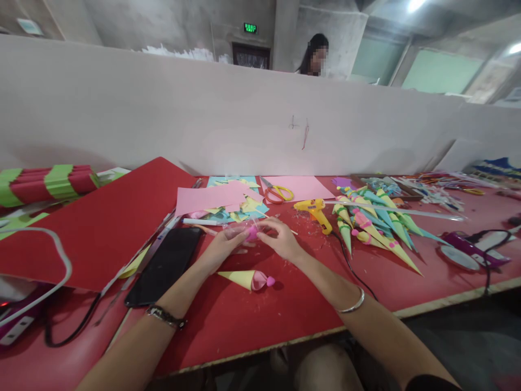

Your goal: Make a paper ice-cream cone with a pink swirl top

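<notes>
My left hand [227, 244] and my right hand [280, 239] meet over the middle of the table, fingers closed on a small clear plastic bag [240, 227] with something bright pink [252, 233] at its end. What exactly the pink thing is, I cannot make out. Just below my hands lies a pale yellow paper cone [240, 279] with a pink paper mouth and a pink tip, pointing left. A yellow hot glue gun [315, 213] rests to the right of my right hand. Left of my left wrist lies a black phone [166, 266].
Several decorated paper cones [376, 217] are heaped at the right. Behind my hands are pink paper [211, 199], paper scraps and yellow-handled scissors [279, 192]. A large red sheet [101, 228] covers the left. A white partition [203, 119] stands behind; a person [315, 54] is beyond it.
</notes>
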{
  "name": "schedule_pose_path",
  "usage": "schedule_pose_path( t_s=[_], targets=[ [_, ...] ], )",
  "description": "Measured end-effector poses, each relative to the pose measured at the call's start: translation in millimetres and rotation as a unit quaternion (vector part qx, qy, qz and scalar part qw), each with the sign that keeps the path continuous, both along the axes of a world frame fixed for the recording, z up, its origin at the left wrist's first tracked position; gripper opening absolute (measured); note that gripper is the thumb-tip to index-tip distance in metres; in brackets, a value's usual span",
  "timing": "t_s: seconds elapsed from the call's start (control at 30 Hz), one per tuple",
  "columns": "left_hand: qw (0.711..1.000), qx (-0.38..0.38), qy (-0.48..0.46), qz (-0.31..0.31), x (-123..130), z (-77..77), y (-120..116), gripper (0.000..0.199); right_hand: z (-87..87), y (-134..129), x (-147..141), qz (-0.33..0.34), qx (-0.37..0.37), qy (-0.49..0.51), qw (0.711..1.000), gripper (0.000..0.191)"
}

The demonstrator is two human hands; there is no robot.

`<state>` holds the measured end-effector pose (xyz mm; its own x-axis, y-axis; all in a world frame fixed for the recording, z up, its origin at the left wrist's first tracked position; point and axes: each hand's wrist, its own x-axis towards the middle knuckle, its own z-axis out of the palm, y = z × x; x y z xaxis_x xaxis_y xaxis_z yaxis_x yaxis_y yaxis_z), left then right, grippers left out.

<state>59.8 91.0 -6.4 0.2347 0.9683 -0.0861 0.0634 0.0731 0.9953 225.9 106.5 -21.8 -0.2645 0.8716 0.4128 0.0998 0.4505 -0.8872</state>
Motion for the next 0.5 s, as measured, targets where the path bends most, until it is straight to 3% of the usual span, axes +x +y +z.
schedule_pose_path(
  t_s=[0.5],
  targets=[
    [0.998, 0.014, -0.056, -0.003, 3.7, -1.5, 0.8, 0.042, 0.5, -0.9, -0.1, 0.023, 0.012, -0.013, 1.000, 0.020]
  ],
)
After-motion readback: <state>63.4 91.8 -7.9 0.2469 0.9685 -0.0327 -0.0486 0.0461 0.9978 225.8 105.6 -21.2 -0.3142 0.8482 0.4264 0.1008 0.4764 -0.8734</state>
